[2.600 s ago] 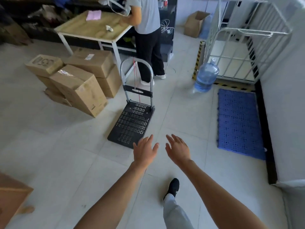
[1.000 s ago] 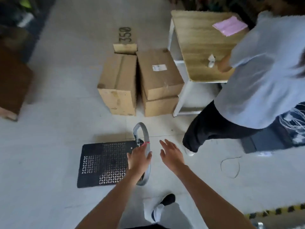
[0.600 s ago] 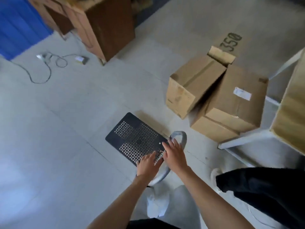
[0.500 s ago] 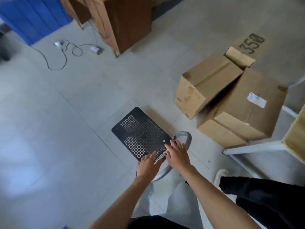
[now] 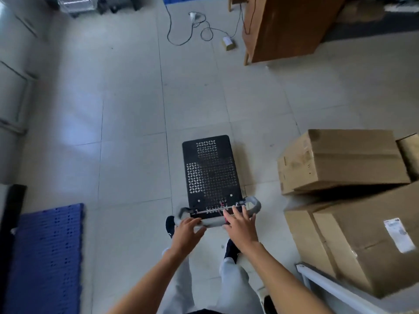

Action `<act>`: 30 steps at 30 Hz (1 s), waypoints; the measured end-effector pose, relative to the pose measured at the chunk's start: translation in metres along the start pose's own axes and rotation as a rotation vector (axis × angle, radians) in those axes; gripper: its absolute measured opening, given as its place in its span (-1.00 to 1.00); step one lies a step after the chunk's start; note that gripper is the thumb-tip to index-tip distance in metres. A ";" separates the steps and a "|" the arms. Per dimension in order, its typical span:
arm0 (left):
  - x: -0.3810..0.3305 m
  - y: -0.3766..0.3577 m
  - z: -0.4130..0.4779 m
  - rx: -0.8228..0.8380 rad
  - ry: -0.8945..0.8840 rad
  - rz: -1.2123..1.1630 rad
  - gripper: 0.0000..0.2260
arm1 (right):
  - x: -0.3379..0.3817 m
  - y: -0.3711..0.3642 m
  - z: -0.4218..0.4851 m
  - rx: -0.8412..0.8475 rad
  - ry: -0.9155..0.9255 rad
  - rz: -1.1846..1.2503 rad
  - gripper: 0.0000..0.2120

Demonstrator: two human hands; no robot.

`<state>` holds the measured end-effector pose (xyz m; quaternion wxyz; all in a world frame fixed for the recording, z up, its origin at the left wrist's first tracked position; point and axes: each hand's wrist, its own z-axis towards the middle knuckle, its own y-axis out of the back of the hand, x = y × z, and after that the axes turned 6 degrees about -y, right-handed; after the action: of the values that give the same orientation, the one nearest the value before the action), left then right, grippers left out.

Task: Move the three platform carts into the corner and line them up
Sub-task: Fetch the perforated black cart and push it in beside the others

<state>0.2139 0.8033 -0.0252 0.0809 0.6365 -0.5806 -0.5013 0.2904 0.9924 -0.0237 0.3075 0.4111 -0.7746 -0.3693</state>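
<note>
The head view looks down on a black platform cart (image 5: 212, 172) standing on the tiled floor (image 5: 131, 114), in front of the person's feet; its deck is a flat rounded rectangle, pierced with small holes, and carries nothing. The grey handle bar (image 5: 213, 220) crosses the near end of the deck; the left hand (image 5: 187, 231) is curled around its left part, and the right hand (image 5: 241, 225) lies over its right part with the fingers spread, so a full grasp there cannot be confirmed. The cart looks light and stiff, and on wheels it should roll easily on the smooth tiles; the bar is the natural place to hold it, with both hands apart for steering. Cardboard boxes (image 5: 342, 159) are stacked near the right side of the cart, apart from it; a blue plastic mat (image 5: 45, 257) lies at the left, and a cable (image 5: 195, 30) lies on the floor far ahead, beside a brown wooden cabinet (image 5: 288, 26). Only this one cart is clearly visible.
</note>
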 end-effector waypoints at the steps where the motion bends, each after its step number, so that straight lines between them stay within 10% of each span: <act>1: -0.001 -0.001 0.001 -0.003 0.003 -0.005 -0.65 | -0.001 0.000 0.001 0.007 0.007 0.004 -0.48; 30: 0.143 0.260 0.196 -0.249 -0.030 -0.082 -0.77 | 0.270 0.101 0.262 -0.022 0.127 0.050 -0.60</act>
<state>-0.1258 0.6986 -0.0192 0.1300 0.6372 -0.4884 -0.5818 -0.0828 0.8822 -0.0346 0.3697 0.4109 -0.7593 -0.3434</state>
